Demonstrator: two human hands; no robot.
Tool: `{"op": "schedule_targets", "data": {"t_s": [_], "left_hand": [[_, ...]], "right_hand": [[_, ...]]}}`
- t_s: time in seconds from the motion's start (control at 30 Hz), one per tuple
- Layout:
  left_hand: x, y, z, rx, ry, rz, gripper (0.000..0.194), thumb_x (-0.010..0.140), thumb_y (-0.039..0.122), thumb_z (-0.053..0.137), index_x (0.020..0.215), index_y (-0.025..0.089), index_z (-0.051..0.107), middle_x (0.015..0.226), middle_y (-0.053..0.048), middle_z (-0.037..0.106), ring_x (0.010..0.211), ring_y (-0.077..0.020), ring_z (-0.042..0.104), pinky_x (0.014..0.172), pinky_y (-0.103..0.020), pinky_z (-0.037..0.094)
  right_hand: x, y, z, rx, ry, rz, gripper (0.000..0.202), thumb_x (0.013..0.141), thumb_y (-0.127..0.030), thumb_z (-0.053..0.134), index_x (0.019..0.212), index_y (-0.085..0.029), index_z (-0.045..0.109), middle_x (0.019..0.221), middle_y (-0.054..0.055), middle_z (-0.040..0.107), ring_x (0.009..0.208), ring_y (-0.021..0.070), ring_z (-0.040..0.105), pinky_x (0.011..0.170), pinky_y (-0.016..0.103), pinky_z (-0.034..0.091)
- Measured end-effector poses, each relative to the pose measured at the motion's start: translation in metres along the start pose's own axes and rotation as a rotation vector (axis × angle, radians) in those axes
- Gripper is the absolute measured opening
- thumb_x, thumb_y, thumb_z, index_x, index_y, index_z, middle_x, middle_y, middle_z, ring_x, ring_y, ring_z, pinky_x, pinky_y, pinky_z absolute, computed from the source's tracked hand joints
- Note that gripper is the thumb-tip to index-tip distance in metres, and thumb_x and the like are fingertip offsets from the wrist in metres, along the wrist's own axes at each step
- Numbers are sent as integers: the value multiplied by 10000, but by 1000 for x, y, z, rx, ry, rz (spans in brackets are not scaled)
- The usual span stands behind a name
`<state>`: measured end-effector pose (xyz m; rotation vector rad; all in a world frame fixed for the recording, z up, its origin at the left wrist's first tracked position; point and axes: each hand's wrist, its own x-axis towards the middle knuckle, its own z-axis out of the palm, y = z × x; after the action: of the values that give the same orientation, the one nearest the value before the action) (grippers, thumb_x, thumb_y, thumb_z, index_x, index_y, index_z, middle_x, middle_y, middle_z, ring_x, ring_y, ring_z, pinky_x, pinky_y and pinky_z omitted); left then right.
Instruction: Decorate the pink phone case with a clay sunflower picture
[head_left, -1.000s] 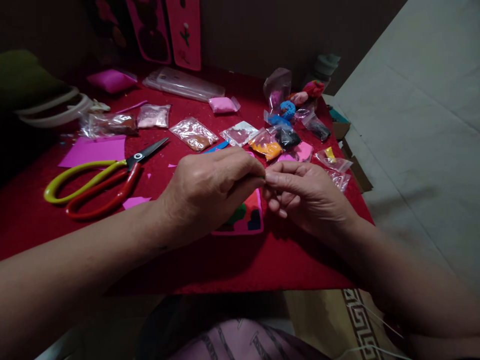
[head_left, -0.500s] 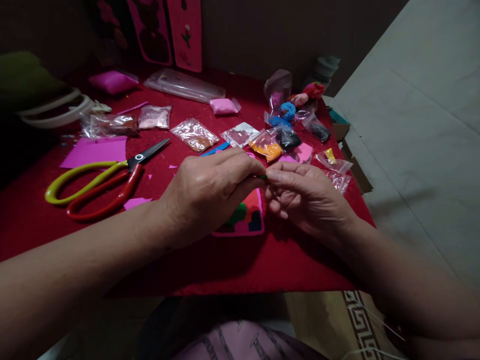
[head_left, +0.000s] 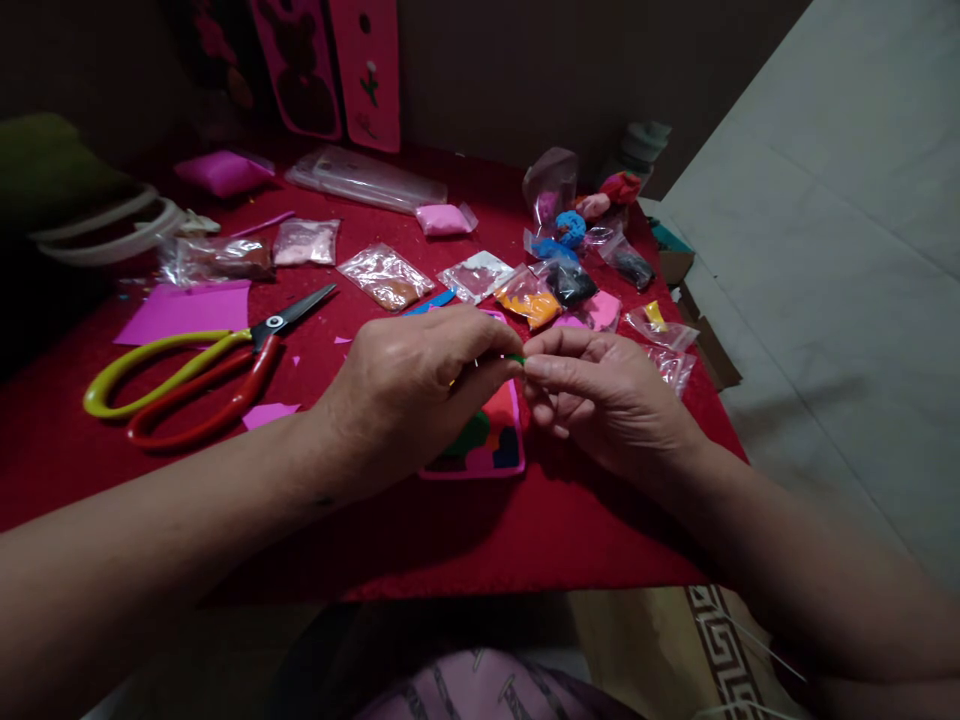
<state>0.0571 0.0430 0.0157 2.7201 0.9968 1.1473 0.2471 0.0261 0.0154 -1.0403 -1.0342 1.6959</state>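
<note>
The scissors [head_left: 275, 322] have metal blades [head_left: 306, 302] and glossy plastic grips [head_left: 264, 370]. Bags [head_left: 386, 275] are shiny plastic; the panel [head_left: 500, 425] and cloth [head_left: 585, 530] look matt.

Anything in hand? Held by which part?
A small, thin green piece, material unclear. The left hand pinches its left side; the right hand pinches its right. Fingers hide its ends.

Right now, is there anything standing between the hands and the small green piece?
Nothing visible does: the left hand and the right hand have the green piece at their fingertips. The left hand hides part of the pink-framed picture below from the camera.
</note>
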Motion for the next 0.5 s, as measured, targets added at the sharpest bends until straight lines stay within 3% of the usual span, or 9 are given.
{"op": "schedule_targets", "data": {"t_s": [0.27,0.5], "left_hand": [[0,0,-1,-2,48,30,76,921,159,626,900,155,699,758,10,740,576,-101,632,542,-212,465],[1,-1,-1,-14,27,28,71,920,153,620,901,168,686,759,6,744,593,-103,648,547,-217,471]], "right_hand": [[-1,-1,0,58,21,20,185,753,-299,812,786,-157,697,635,-9,687,459,74,592,380,146,404],[0,-2,2,10,49,35,245,670,-272,879,759,-152,685,608,-20,675,451,64,579,380,136,387]]}}
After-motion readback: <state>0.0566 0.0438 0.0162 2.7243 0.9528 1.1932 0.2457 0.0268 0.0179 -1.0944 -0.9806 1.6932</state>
